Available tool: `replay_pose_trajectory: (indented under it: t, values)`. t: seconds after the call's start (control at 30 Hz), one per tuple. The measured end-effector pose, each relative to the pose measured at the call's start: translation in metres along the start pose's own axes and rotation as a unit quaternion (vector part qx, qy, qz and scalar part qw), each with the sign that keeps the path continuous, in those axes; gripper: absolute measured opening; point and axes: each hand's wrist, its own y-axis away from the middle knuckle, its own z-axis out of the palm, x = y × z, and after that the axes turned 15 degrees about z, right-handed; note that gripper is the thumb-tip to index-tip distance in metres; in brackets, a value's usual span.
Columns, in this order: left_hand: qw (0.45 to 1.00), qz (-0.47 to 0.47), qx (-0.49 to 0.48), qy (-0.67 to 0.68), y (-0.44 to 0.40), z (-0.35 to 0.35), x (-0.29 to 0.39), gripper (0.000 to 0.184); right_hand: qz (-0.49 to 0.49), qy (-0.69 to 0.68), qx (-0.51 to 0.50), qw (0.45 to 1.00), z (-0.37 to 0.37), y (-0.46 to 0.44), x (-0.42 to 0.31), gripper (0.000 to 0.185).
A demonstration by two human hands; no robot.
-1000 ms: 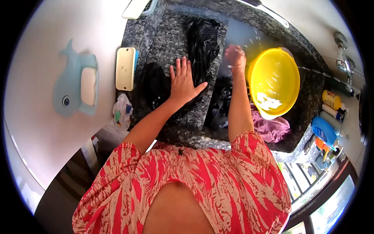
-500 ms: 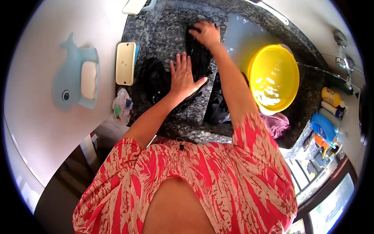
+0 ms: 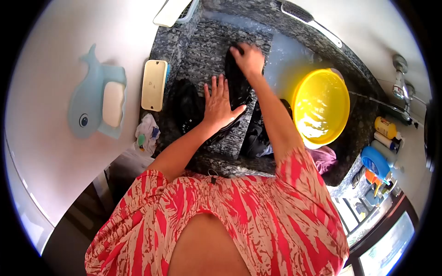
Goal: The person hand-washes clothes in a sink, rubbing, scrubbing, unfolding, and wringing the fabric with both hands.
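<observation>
A wet black garment [image 3: 237, 85] lies stretched over the ridged stone washboard [image 3: 209, 43] of the sink. My left hand [image 3: 221, 105] presses flat on its near part, with fingers spread and thumb out to the right. At the garment's far end, my right hand [image 3: 250, 60] has its fingers curled on the cloth; they are slightly blurred. More black cloth [image 3: 186, 103] is bunched left of my left hand, with small white marks on it. Another dark piece [image 3: 257, 131] lies below my right forearm, partly hidden by it.
A yellow basin [image 3: 322, 103] stands to the right, with water running toward it from the tap [image 3: 399, 87]. Mauve cloth [image 3: 324, 158] lies below it. A brush [image 3: 313, 20] rests on the back ledge, a cream box [image 3: 154, 85] on the left ledge. Several bottles [image 3: 385, 128] line the right side.
The view has shifted, so the sink sits lower in the picture. My right hand has come slightly nearer my left, its fingers now curled on the cloth. My left hand stays flat.
</observation>
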Motion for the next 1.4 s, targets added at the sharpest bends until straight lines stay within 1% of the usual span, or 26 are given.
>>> replay_pose_trajectory:
  t: [0.07,0.13,0.17,0.23,0.3,0.4,0.47,0.53,0.57,0.6,0.63,0.67,0.7,0.73,0.8,0.87,0.9,0.93,1.0,1.07,1.13,1.23,1.27,1.3,1.33,1.4]
  values:
    - [1.000,0.007,-0.016,0.008,0.001,0.003,0.000,0.095,-0.132,-0.215,-0.058,0.966,-0.044,0.091,0.014,0.029]
    - [0.998,0.062,0.022,0.011,0.006,-0.004,-0.001,0.088,-0.324,-0.111,-0.086,0.936,-0.068,0.117,0.028,0.021]
    - [0.999,0.033,0.004,0.010,0.003,-0.002,0.003,0.087,-0.329,-0.093,-0.068,0.937,-0.037,0.089,0.041,0.019]
    - [0.994,-0.039,-0.099,-0.008,-0.008,-0.013,0.008,0.092,-0.144,0.001,0.015,0.990,-0.003,0.022,0.021,0.021]
    - [0.999,-0.025,-0.025,-0.001,-0.003,-0.003,0.008,0.096,-0.050,0.041,0.089,0.994,0.017,-0.031,0.009,0.033]
    - [1.000,-0.015,0.023,0.002,-0.002,0.003,0.004,0.092,0.001,0.071,0.084,0.994,0.014,-0.024,0.004,0.043]
    - [0.972,-0.067,0.136,0.181,-0.009,0.004,-0.004,0.079,0.128,-0.029,-0.119,0.984,-0.010,-0.009,-0.003,0.056]
    - [0.858,-0.187,0.262,0.401,-0.031,-0.008,-0.015,0.067,0.197,-0.190,-0.299,0.914,-0.008,0.003,0.015,0.060]
    - [0.857,-0.131,0.268,0.421,-0.049,-0.011,-0.027,0.060,0.069,-0.264,-0.350,0.896,-0.043,0.027,0.006,0.060]
    - [0.852,-0.077,0.274,0.439,-0.067,-0.011,-0.039,0.054,0.050,-0.192,-0.309,0.930,-0.055,0.036,0.003,0.045]
    - [0.846,-0.028,0.277,0.455,-0.083,-0.007,-0.051,0.049,0.009,-0.107,-0.161,0.981,-0.052,0.040,0.006,0.040]
    - [0.933,0.044,0.208,0.290,-0.093,0.002,-0.062,0.044,-0.033,-0.018,-0.016,0.999,-0.045,0.045,0.012,0.039]
    - [0.980,0.078,0.088,0.158,-0.104,0.023,-0.074,0.040,-0.007,0.109,0.040,0.993,-0.034,0.046,0.018,0.037]
    - [0.991,0.103,0.072,-0.045,-0.096,0.016,-0.055,0.037,0.053,-0.002,-0.001,0.999,-0.032,0.061,0.021,0.037]
    - [0.971,-0.015,0.011,0.237,-0.089,-0.020,-0.034,0.035,0.173,-0.218,-0.077,0.957,-0.032,0.073,0.020,0.038]
    - [0.951,-0.006,0.175,0.255,-0.044,-0.025,-0.001,0.032,0.123,-0.273,-0.028,0.954,-0.049,0.123,0.011,0.033]
    - [0.944,0.037,0.255,0.204,-0.019,0.003,0.000,0.026,-0.003,-0.276,0.131,0.952,-0.035,0.145,0.015,0.026]
    - [0.951,0.065,0.266,0.147,0.001,0.021,0.000,0.025,-0.074,-0.221,0.095,0.968,-0.034,0.159,0.025,0.025]
    - [0.964,0.048,0.242,0.101,-0.027,0.032,-0.016,0.023,-0.061,-0.137,0.077,0.986,-0.015,0.127,0.032,0.026]
    - [0.974,0.012,0.225,0.001,-0.075,0.026,-0.027,0.025,0.044,-0.035,0.015,0.998,-0.013,0.080,0.021,0.034]
    - [0.959,0.033,0.282,-0.004,-0.098,0.030,-0.038,0.028,0.011,-0.036,0.124,0.992,-0.001,0.055,0.019,0.036]
    - [0.968,-0.004,0.252,-0.017,-0.082,0.023,-0.026,0.034,0.054,-0.003,0.078,0.995,-0.015,0.073,0.018,0.035]
    - [0.971,-0.042,0.220,0.086,-0.069,0.023,-0.020,0.036,0.064,-0.029,0.055,0.996,-0.014,0.090,0.025,0.029]
    - [0.947,-0.009,0.270,0.171,-0.046,0.001,0.000,0.027,0.016,-0.190,0.074,0.979,-0.021,0.109,0.029,0.022]
    - [0.946,0.023,0.299,0.121,-0.020,0.013,0.006,0.023,-0.034,-0.214,0.091,0.972,-0.041,0.133,0.024,0.016]
    - [0.965,0.103,0.225,0.082,0.005,0.009,0.014,0.020,-0.086,-0.177,0.015,0.980,-0.028,0.157,0.053,0.019]
